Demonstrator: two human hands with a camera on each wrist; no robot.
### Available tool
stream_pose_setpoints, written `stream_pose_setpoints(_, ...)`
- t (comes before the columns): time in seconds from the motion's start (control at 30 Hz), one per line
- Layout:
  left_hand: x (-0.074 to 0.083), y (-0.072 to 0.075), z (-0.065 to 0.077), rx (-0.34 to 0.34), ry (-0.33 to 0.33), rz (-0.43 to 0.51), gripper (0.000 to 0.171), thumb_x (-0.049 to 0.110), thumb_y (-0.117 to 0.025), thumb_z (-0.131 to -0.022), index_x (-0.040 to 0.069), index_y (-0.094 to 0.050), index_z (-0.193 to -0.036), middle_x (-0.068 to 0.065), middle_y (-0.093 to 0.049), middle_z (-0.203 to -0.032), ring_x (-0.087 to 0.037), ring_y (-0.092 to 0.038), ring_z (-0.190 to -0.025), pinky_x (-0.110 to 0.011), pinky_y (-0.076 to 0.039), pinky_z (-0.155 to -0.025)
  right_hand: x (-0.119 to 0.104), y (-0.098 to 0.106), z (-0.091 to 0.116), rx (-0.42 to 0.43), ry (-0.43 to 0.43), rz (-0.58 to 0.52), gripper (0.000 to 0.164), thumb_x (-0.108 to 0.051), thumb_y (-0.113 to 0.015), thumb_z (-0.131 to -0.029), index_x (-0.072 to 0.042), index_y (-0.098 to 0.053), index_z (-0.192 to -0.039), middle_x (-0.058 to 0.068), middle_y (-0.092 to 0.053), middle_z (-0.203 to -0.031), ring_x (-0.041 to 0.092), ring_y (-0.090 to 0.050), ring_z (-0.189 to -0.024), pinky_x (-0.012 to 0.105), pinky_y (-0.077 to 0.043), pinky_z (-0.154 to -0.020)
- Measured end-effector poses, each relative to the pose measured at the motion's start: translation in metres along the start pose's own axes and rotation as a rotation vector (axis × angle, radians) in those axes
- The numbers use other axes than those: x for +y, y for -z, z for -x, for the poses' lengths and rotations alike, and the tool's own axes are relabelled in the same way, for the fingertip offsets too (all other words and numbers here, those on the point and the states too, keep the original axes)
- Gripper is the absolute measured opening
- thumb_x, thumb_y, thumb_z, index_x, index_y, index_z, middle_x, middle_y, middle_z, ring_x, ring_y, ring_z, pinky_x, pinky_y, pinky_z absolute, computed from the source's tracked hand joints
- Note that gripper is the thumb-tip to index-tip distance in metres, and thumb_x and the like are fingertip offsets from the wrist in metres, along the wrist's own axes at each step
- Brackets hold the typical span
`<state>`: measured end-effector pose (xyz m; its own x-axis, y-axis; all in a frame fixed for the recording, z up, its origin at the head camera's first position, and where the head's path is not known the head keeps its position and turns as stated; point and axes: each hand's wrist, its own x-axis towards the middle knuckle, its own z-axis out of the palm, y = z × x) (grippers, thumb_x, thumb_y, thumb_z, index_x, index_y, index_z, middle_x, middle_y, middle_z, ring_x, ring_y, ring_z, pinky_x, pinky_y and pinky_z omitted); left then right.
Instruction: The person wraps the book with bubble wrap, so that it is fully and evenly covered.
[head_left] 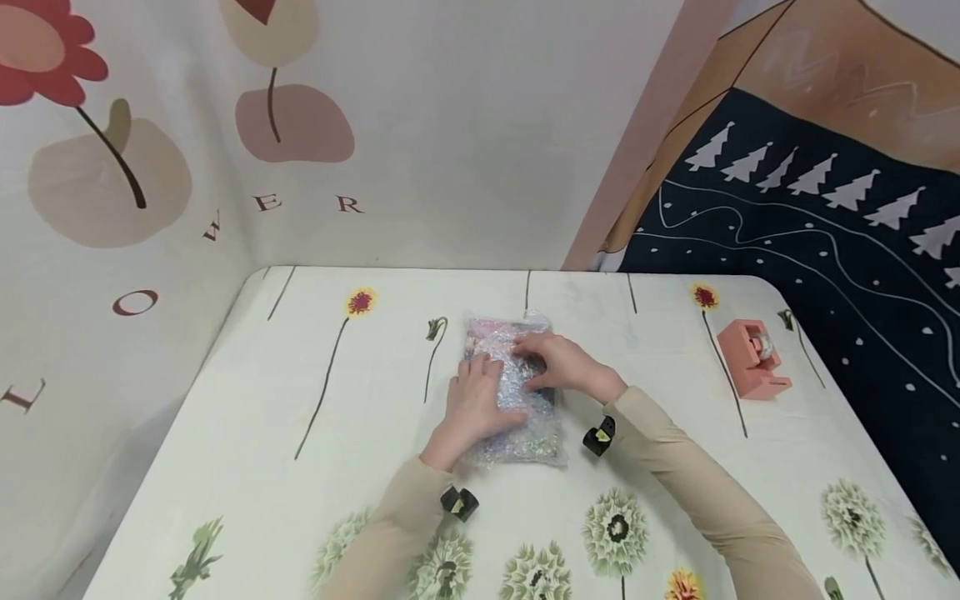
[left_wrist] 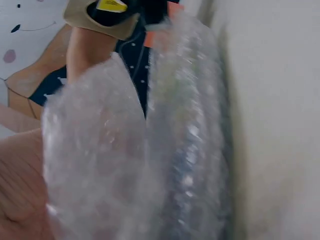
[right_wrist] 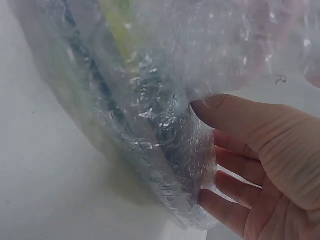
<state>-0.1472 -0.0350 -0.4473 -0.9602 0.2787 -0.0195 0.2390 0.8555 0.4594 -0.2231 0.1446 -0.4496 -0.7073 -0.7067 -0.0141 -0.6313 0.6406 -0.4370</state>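
Note:
A flat package in clear bubble wrap (head_left: pixel 517 446) lies on the table, with pink, green and dark colours showing through. My left hand (head_left: pixel 476 408) rests on its left side, thumb spread toward the middle. In the left wrist view, a raised flap of bubble wrap (left_wrist: pixel 100 150) stands apart from the package (left_wrist: pixel 185 135) and hides those fingers. On the package's upper right, my right hand (head_left: pixel 562 362) grips the wrap with bent fingers. The right wrist view shows its thumb (right_wrist: pixel 225 112) at the fold beneath the lifted wrap and its fingers against the package's edge.
A salmon-pink tape dispenser (head_left: pixel 750 362) with a roll in it stands at the table's right side. The flower-print cloth (head_left: pixel 247 467) covers the tabletop. Printed curtains (head_left: pixel 450 167) hang behind and to the left; a dark tree-print cloth (head_left: pixel 787 217) hangs at right.

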Motion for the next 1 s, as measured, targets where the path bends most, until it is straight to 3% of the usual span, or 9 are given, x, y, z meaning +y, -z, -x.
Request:
stream_pose_setpoints(0.1,-0.005,-0.003,-0.002,-0.040,-0.012,-0.058,0.097,0.055,-0.079,-0.063,-0.002,-0.044,-0.133,-0.022,-0.036,-0.139,-0.038,-0.031,-0.127,-0.050,-0.036,-0.093,0.000,-0.001,-0.001,-0.006,0.004,0.005,0.056,-0.021,-0.080,-0.074,0.000,-0.060,-0.122,0.019,-0.052,-0.133,0.032,-0.050,-0.119,0.044,-0.040,-0.098)
stream_pose_setpoints(0.23,-0.009,-0.008,-0.004,-0.049,-0.012,-0.093,0.108,0.061,-0.079,-0.059,-0.002,-0.039,-0.138,-0.021,-0.031,-0.144,-0.038,-0.028,-0.130,-0.051,-0.034,-0.095,0.001,-0.001,-0.001,-0.001,-0.002,-0.001,0.056,-0.021,-0.080,-0.074,-0.001,-0.060,-0.122,0.017,-0.052,-0.133,0.031,-0.052,-0.117,0.043,-0.041,-0.097)
stream_pose_setpoints(0.53,-0.013,-0.017,-0.008,-0.023,-0.019,-0.153,0.112,0.066,-0.078,-0.055,0.002,-0.040,-0.138,-0.020,-0.030,-0.145,-0.036,-0.030,-0.130,-0.048,-0.035,-0.093,0.003,-0.001,0.006,0.009,0.038,-0.012,0.054,-0.019,-0.078,-0.077,0.001,-0.059,-0.123,0.021,-0.049,-0.135,0.035,-0.045,-0.124,0.046,-0.036,-0.102)
stream_pose_setpoints(0.7,-0.011,-0.018,-0.009,-0.032,-0.016,-0.153,0.113,0.067,-0.078,-0.053,0.002,-0.040,-0.138,-0.020,-0.031,-0.145,-0.036,-0.030,-0.130,-0.048,-0.036,-0.092,0.006,-0.001,0.017,0.087,0.088,-0.078,0.052,-0.014,-0.077,-0.077,0.005,-0.058,-0.122,0.025,-0.048,-0.134,0.039,-0.041,-0.127,0.048,-0.034,-0.103)
stream_pose_setpoints(0.87,-0.010,-0.018,-0.010,-0.039,-0.006,-0.170,0.113,0.069,-0.077,-0.053,0.004,-0.039,-0.139,-0.019,-0.031,-0.145,-0.036,-0.030,-0.130,-0.047,-0.036,-0.091,0.007,0.003,0.032,0.209,0.070,-0.177,0.046,-0.008,-0.076,-0.077,0.004,-0.060,-0.119,0.022,-0.055,-0.127,0.037,-0.046,-0.123,0.049,-0.036,-0.101)
stream_pose_setpoints(1.0,-0.012,-0.019,-0.009,-0.042,0.002,-0.178,0.113,0.068,-0.077,-0.054,0.004,-0.039,-0.139,-0.018,-0.030,-0.146,-0.035,-0.029,-0.131,-0.047,-0.036,-0.091,0.010,0.006,0.045,0.307,0.055,-0.168,0.043,-0.006,-0.075,-0.078,0.003,-0.061,-0.117,0.020,-0.060,-0.121,0.035,-0.052,-0.116,0.048,-0.041,-0.097)
